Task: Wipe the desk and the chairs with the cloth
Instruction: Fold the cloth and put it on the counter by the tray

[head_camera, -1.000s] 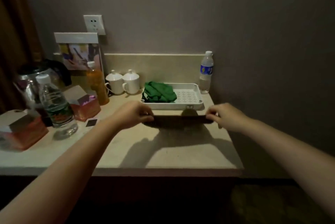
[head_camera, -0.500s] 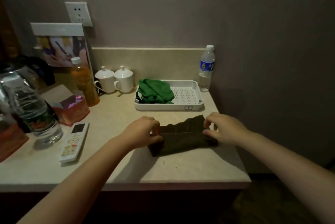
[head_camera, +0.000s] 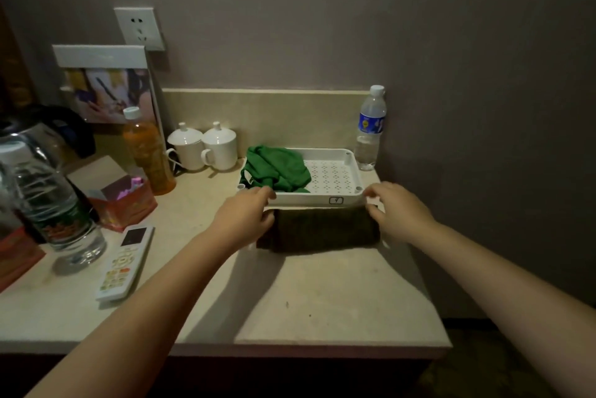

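Dark cloth [head_camera: 322, 230], ends in left hand [head_camera: 245, 215] and right hand [head_camera: 398, 212] grip, tray [head_camera: 309, 201] labelled "4"

Left grip [head_camera: 245, 220] and right grip [head_camera: 400, 215] are bare, forearms uncovered to the frame edge

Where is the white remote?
In the head view the remote control lies flat on the left part of the desk, right of the big water bottle and in front of the red box.
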Demonstrator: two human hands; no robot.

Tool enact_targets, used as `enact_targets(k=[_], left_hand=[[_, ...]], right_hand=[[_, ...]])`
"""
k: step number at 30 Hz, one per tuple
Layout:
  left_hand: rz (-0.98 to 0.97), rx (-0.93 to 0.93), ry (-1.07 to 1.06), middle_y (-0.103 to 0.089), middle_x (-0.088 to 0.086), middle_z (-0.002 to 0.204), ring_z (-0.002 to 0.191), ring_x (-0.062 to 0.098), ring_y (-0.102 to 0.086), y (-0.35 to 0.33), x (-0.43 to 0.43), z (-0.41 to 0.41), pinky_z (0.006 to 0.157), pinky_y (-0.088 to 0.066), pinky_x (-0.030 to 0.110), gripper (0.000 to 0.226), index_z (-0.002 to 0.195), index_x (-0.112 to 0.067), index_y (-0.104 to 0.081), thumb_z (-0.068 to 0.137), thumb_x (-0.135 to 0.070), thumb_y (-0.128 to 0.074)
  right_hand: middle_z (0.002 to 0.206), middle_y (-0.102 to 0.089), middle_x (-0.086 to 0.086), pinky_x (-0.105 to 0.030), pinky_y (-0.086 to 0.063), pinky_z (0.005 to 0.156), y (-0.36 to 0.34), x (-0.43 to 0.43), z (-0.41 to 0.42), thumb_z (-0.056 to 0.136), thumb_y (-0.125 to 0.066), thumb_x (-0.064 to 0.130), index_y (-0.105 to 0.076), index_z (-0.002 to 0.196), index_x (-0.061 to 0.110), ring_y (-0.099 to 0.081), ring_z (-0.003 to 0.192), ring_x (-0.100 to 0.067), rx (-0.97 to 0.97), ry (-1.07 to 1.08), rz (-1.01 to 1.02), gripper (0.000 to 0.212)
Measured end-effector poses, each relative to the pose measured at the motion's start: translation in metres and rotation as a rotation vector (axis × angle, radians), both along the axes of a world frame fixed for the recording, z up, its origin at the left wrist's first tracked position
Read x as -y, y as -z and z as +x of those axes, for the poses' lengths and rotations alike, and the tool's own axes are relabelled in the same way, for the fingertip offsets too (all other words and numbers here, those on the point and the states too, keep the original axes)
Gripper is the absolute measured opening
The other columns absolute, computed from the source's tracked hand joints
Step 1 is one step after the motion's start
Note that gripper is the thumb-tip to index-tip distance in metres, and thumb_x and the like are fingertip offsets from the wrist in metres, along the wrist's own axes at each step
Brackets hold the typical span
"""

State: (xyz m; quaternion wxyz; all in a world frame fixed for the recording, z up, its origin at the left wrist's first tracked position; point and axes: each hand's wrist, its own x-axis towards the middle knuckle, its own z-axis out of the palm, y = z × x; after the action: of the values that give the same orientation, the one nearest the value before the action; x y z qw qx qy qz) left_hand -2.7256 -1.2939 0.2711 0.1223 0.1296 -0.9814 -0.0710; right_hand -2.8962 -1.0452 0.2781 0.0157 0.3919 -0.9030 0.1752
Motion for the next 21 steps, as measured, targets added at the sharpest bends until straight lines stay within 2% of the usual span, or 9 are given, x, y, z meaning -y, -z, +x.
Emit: enact_targets(k=[2,3,6,9,12,14,17,19,21], left_hand=[[-0.010,-0.095,0.033,-0.059,-0.002,0.115,0.104,0.019,-0.055,0.008,0.000,-0.001,0.085,-0.050,0.039,0.034,0.120,-0.020,-0.054,0.089,-0.034,-0.060],[0.005,-0.065,0.065,-0.057,-0.003,0.114,0.103,0.018,-0.055,0.014,-0.001,-0.001,0.084,-0.050,0.038,0.034,0.118,-0.021,-0.054,0.089,-0.036,-0.062],[0.002,0.191,0.131,-0.056,-0.003,0.111,0.099,0.019,-0.055,0.038,-0.006,0.001,0.080,-0.050,0.037,0.032,0.112,-0.022,-0.055,0.086,-0.039,-0.062],[-0.170,0.251,0.124,-0.056,0.000,0.113,0.099,0.022,-0.055,0.053,-0.005,0.000,0.078,-0.049,0.037,0.029,0.114,-0.021,-0.055,0.088,-0.033,-0.057],[-0.347,0.250,0.126,-0.060,-0.001,0.110,0.100,0.022,-0.055,0.048,-0.001,-0.009,0.079,-0.046,0.035,0.021,0.112,-0.021,-0.056,0.092,-0.023,-0.053],[-0.413,0.127,0.182,-0.065,-0.001,0.100,0.095,0.024,-0.058,0.037,-0.001,-0.017,0.077,-0.048,0.036,0.017,0.104,-0.020,-0.063,0.087,-0.018,-0.061],[-0.397,-0.223,0.298,-0.067,0.000,0.088,0.082,0.024,-0.061,0.017,-0.012,-0.037,0.068,-0.049,0.035,0.023,0.088,-0.021,-0.069,0.069,-0.016,-0.081],[-0.355,-0.407,0.356,-0.067,0.004,0.107,0.097,0.026,-0.060,0.004,-0.033,-0.053,0.078,-0.049,0.038,0.025,0.103,-0.017,-0.069,0.078,-0.017,-0.075],[-0.279,-0.607,0.397,-0.066,0.008,0.110,0.098,0.025,-0.059,-0.004,-0.059,-0.061,0.079,-0.048,0.035,0.021,0.107,-0.010,-0.067,0.088,-0.019,-0.062]], right_hand=[[0.125,-0.055,0.006,-0.034,-0.048,0.091,0.003,0.012,0.004,0.098,-0.052,0.024,-0.057,0.127,0.023,-0.051,0.114,-0.014,-0.103,0.015,-0.058,0.030],[0.126,-0.055,0.006,-0.035,-0.047,0.093,0.006,0.017,0.009,0.097,-0.051,0.021,-0.058,0.127,0.022,-0.050,0.115,-0.015,-0.127,-0.035,-0.072,0.031],[0.113,-0.064,0.004,-0.038,-0.047,0.091,0.026,0.031,0.019,0.090,-0.049,0.016,-0.066,0.115,0.027,-0.057,0.107,-0.019,-0.137,-0.307,0.127,0.032],[0.113,-0.064,0.001,-0.040,-0.044,0.092,0.043,0.040,0.019,0.090,-0.049,0.018,-0.065,0.120,0.028,-0.055,0.107,-0.023,-0.133,-0.396,0.357,0.035],[0.120,-0.063,0.002,-0.041,-0.041,0.098,0.044,0.042,0.011,0.092,-0.049,0.018,-0.063,0.126,0.029,-0.052,0.111,-0.021,-0.142,-0.410,0.335,0.038],[0.120,-0.063,0.005,-0.039,-0.040,0.099,0.040,0.036,0.005,0.094,-0.049,0.020,-0.063,0.124,0.030,-0.051,0.112,-0.018,-0.116,-0.413,0.289,0.035],[0.119,-0.062,0.007,-0.036,-0.043,0.097,0.031,0.021,-0.010,0.095,-0.048,0.019,-0.065,0.121,0.030,-0.053,0.110,-0.016,-0.076,-0.330,0.215,0.033],[0.120,-0.061,0.007,-0.033,-0.045,0.094,0.027,0.008,-0.021,0.095,-0.048,0.020,-0.066,0.120,0.030,-0.054,0.109,-0.015,-0.029,-0.255,0.186,0.032],[0.122,-0.061,0.007,-0.031,-0.044,0.092,0.024,-0.004,-0.030,0.097,-0.047,0.020,-0.066,0.120,0.030,-0.054,0.109,-0.014,-0.023,-0.201,0.176,0.031]])
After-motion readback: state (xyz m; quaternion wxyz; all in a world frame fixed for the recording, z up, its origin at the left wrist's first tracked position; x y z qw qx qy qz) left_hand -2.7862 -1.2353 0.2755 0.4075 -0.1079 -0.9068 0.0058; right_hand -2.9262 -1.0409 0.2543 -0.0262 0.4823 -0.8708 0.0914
